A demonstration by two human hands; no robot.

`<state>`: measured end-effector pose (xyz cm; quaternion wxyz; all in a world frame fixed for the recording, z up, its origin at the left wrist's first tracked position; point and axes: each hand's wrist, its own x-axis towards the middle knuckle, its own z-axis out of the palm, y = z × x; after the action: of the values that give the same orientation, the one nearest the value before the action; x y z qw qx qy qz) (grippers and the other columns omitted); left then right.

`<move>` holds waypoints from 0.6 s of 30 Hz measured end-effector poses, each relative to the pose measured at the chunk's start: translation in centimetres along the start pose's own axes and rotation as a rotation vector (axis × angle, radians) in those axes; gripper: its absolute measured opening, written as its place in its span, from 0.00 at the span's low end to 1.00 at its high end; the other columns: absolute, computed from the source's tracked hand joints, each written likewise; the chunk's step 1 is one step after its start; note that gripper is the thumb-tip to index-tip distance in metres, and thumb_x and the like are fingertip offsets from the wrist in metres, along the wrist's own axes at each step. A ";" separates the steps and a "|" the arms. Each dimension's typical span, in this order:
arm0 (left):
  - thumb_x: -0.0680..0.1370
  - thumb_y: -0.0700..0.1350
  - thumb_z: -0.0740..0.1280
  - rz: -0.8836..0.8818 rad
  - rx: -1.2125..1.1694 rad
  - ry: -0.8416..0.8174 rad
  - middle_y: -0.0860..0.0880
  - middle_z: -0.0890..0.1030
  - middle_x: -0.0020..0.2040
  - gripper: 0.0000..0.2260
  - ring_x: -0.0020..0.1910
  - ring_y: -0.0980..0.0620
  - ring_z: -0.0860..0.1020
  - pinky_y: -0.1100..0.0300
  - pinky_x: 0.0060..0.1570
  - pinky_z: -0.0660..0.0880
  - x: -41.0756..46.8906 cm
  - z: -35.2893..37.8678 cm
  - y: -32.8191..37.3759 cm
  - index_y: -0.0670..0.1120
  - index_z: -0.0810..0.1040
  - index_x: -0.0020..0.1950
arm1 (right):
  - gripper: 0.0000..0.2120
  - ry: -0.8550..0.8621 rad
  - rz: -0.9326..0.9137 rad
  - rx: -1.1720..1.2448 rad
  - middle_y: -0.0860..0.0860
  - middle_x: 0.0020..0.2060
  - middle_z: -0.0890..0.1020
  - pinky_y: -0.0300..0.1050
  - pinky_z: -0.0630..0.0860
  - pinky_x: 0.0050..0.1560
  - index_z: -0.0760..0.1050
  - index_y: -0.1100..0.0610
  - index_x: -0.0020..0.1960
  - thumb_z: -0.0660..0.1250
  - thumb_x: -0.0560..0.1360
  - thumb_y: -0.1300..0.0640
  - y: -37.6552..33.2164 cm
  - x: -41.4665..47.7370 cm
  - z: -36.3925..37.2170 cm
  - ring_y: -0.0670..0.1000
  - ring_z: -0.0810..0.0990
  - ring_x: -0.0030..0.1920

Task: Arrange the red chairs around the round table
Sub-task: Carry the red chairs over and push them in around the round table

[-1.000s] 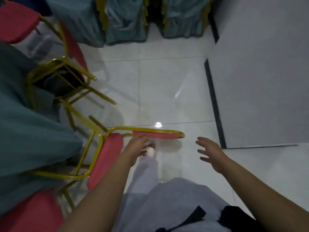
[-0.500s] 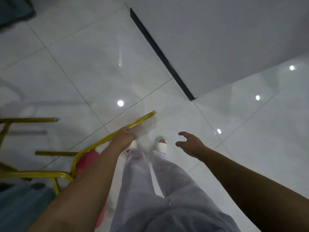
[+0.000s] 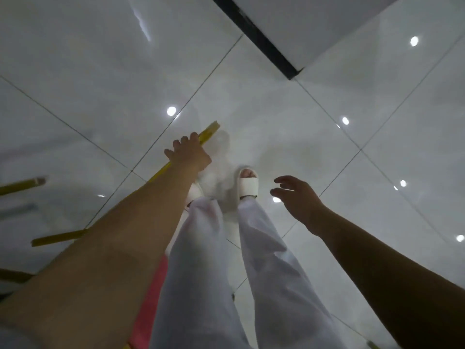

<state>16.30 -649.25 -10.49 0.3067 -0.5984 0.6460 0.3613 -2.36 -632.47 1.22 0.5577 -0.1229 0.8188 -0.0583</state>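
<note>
Yellow-painted metal tubing forms the frame [image 3: 210, 131] of the red chair [image 3: 148, 311], which is seen on the person's left, running from about 8 o'clock up to the middle of the view; the round table is not seen. The top rail is gripped by the left hand [image 3: 188, 154], with its fingers [image 3: 185, 141] curled fully round the tube. The right hand [image 3: 297, 197] is held at 3 o'clock, loosely spread, with nothing in it. The frame is judged stiff and fairly light. The smooth tube may twist in a one-handed grip, so a second hold on the rail or under the padded seat is advised. The glossy tiled floor [image 3: 100, 71] is likely to let the legs slide
</note>
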 end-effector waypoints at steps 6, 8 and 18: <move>0.80 0.55 0.63 0.000 0.169 0.061 0.45 0.77 0.43 0.16 0.42 0.44 0.77 0.52 0.42 0.72 5.5 0.7 1.2 0.42 0.76 0.55 | 0.15 -0.081 0.096 -0.172 0.52 0.61 0.80 0.41 0.75 0.56 0.77 0.58 0.64 0.67 0.79 0.56 5.9 4.3 -1.2 0.49 0.80 0.54; 0.80 0.56 0.63 0.000 0.223 0.034 0.44 0.79 0.44 0.17 0.43 0.43 0.79 0.53 0.42 0.74 5.9 0.6 1.5 0.42 0.78 0.54 | 0.17 -0.085 0.098 -0.269 0.52 0.60 0.81 0.40 0.73 0.59 0.76 0.58 0.66 0.66 0.79 0.53 6.4 4.8 -1.6 0.49 0.80 0.56; 0.77 0.44 0.67 0.076 0.117 0.002 0.44 0.80 0.53 0.11 0.52 0.41 0.80 0.55 0.46 0.72 -6.8 -3.5 -1.5 0.46 0.76 0.58 | 0.23 -0.065 -0.239 -0.253 0.50 0.63 0.77 0.34 0.71 0.43 0.72 0.50 0.69 0.69 0.75 0.54 -5.4 -1.8 -1.4 0.49 0.79 0.51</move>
<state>18.55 -648.41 -3.05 0.3266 -0.5550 0.6883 0.3339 -2.32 -637.25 4.65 0.5531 -0.2906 0.7806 -0.0165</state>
